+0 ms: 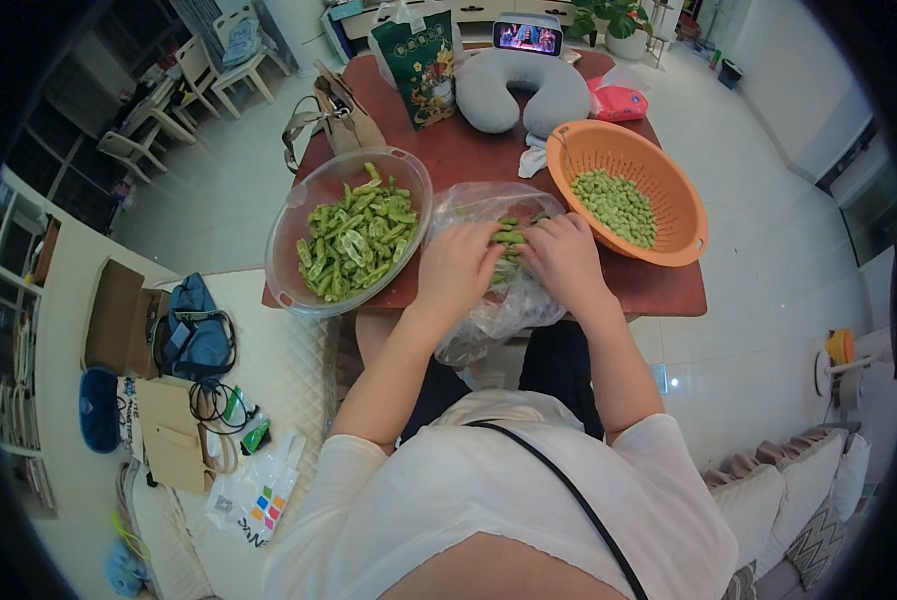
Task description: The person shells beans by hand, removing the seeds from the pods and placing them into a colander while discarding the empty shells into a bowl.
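Over a clear plastic bag [489,325] at the table's near edge, my two hands meet around green bean pods [510,236]. My left hand [456,268] is closed, its thumb and fingertips at the left ends of the pods. From the other side my right hand [567,262] closes on them with curled fingers. Which pod each hand pinches is partly hidden. To the left, a clear plastic basin [281,245] holds many flattened, split-looking pods [357,240]. An orange colander [677,180] on the right contains loose shelled green beans [615,207].
On the red-brown table [659,290] stand a beige handbag [353,125], a dark green bag [419,70], a grey neck pillow [504,95], a propped phone [528,38] and a pink tissue pack [619,102]. A cream sofa [289,350] with bags lies left.
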Demonstrator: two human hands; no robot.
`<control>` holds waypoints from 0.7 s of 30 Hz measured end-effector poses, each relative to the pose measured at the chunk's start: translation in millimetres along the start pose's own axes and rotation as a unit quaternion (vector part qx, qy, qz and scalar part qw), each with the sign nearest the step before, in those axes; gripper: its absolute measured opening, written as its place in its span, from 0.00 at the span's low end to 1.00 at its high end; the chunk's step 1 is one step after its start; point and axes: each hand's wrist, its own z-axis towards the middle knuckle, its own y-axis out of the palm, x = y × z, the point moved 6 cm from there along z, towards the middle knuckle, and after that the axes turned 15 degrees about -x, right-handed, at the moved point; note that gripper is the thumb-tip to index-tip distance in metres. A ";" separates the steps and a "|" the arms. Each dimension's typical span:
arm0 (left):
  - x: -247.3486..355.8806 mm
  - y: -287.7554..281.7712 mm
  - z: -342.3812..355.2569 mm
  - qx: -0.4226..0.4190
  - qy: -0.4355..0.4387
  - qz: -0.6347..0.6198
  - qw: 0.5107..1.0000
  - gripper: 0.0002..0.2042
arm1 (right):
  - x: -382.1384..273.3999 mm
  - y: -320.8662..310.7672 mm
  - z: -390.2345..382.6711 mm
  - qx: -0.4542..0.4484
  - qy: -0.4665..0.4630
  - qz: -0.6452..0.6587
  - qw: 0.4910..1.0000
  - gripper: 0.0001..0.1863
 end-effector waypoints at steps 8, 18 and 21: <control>12.6 20.4 -11.4 -0.200 0.123 0.200 0.951 0.07 | -21.4 -2.9 -7.8 -0.115 -0.074 -0.096 0.986 0.09; 35.6 -0.4 -12.7 -0.364 0.161 -0.121 0.910 0.07 | -47.3 -52.2 -13.1 -0.095 -0.265 0.056 0.958 0.09; 32.3 6.0 -14.5 -0.339 0.060 -0.337 0.876 0.09 | -42.2 -55.6 -8.1 -0.044 -0.263 0.080 0.960 0.09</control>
